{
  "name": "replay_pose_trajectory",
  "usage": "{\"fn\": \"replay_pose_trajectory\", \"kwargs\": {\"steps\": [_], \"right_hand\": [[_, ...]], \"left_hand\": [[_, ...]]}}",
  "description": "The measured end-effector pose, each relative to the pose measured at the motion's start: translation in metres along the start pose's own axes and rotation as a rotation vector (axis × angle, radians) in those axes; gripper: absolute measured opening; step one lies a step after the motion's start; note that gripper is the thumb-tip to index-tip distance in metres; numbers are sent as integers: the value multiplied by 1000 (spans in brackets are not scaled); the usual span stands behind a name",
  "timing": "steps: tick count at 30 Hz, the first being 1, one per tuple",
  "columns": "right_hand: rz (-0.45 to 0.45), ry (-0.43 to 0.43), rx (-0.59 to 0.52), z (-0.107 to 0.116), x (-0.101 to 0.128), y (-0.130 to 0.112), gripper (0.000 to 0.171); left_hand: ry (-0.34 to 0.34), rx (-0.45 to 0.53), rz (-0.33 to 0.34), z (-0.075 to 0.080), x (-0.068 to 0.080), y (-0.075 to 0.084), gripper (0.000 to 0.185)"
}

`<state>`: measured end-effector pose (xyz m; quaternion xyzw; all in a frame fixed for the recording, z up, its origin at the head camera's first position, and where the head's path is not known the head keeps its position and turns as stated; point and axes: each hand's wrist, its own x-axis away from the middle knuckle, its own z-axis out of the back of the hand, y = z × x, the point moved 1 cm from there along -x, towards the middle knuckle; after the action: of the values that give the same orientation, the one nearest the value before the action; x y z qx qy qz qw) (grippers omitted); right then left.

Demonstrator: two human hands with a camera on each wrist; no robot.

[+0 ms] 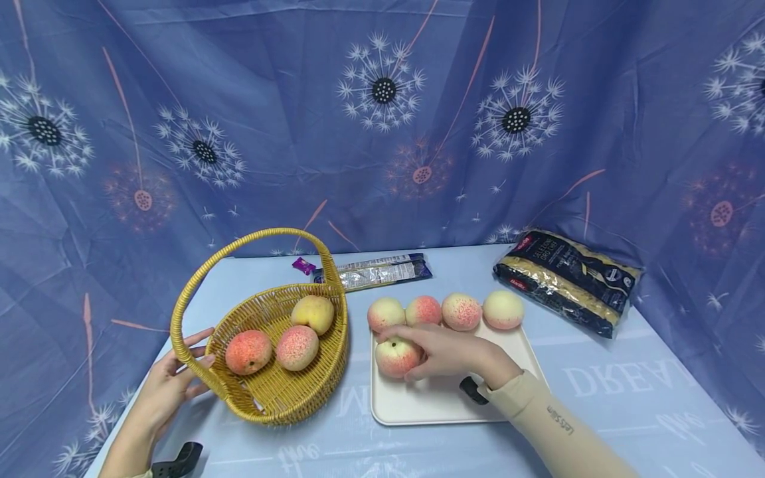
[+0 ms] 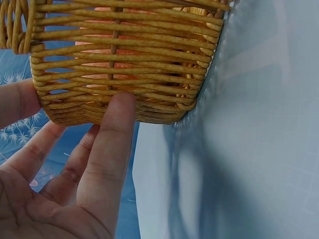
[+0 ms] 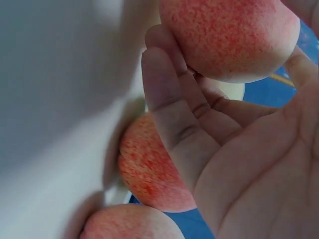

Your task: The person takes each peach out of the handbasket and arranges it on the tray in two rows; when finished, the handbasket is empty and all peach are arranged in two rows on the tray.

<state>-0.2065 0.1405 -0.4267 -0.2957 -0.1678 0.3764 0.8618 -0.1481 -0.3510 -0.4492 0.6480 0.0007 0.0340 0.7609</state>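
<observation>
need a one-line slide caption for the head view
Right hand grips a peach on the white tray while the left hand steadies a wicker basket holding three peaches.

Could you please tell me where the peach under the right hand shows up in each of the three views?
Head: the held peach lies at the tray's left side, under the right hand.
Left wrist: not in it.
Right wrist: the peach fills the top, against the fingers.
Shared landmark: the white tray.
</observation>
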Motion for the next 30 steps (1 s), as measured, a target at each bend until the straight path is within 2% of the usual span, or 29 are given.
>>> {"fn": "replay_pose_trajectory", "kwargs": {"steps": [7, 13, 18, 30], "right_hand": [[7, 2, 65, -6, -3, 2, 79], [40, 9, 100, -8, -4, -2, 79], [21, 9, 89, -10, -3, -4, 77], [17, 36, 66, -12, -9, -1, 64]], "left_hand": [[11, -6, 6, 0, -1, -1, 56], [1, 16, -15, 0, -1, -2, 54], [-21, 43, -38, 1, -1, -3, 53], [-17, 36, -30, 1, -1, -3, 54]]}}
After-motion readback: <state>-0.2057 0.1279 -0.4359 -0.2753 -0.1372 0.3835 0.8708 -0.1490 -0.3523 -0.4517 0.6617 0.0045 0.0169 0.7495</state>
